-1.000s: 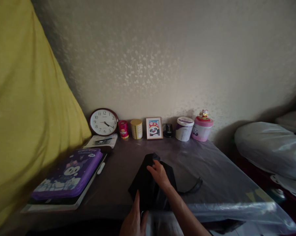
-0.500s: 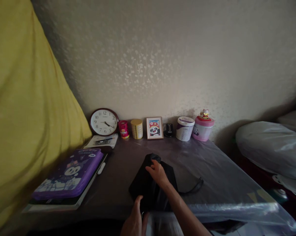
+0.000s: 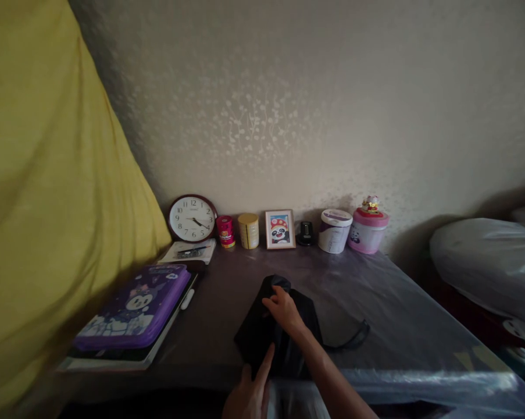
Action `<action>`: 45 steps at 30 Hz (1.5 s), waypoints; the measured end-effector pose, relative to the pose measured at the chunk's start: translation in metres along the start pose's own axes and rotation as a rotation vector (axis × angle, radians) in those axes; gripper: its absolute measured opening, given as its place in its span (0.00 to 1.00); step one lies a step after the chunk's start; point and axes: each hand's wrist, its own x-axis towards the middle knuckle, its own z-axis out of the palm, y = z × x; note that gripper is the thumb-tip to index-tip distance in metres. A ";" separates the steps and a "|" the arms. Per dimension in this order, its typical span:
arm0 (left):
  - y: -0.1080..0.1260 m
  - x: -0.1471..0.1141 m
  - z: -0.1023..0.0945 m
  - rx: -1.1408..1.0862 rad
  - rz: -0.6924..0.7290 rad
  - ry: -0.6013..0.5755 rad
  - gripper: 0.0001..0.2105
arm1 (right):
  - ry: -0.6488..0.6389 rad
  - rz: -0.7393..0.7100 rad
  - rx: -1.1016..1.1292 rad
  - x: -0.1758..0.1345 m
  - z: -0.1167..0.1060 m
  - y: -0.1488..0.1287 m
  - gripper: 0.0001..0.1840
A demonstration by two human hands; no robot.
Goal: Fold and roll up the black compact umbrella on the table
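A black folding umbrella (image 3: 256,326), its fabric loose and spread in folds, lies near the front of the table. Its dark wrist strap (image 3: 352,339) trails out to the right. My right hand (image 3: 284,309) is on the upper part of the fabric, thumb and fingers closed on a fold. At the front edge, my left hand (image 3: 251,387) grips the lower end, one finger stretched along the cloth. The left palm and the part of the umbrella under it are hidden.
The dark covered table (image 3: 214,314) bears a purple case (image 3: 135,308) on the left. Along the wall stand a clock (image 3: 192,218), a red can (image 3: 225,231), a yellow-lidded tin (image 3: 249,233), a panda picture (image 3: 280,230) and two tubs (image 3: 334,233). A yellow curtain (image 3: 70,203) hangs left.
My left hand has shifted, and a finger now points up along the fabric. My right hand stays on the upper fold. The whole view has moved slightly, so things sit further right.
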 end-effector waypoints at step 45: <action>-0.020 -0.001 0.028 -0.300 -0.001 0.290 0.25 | -0.147 -0.733 -0.250 -0.019 -0.006 0.016 0.09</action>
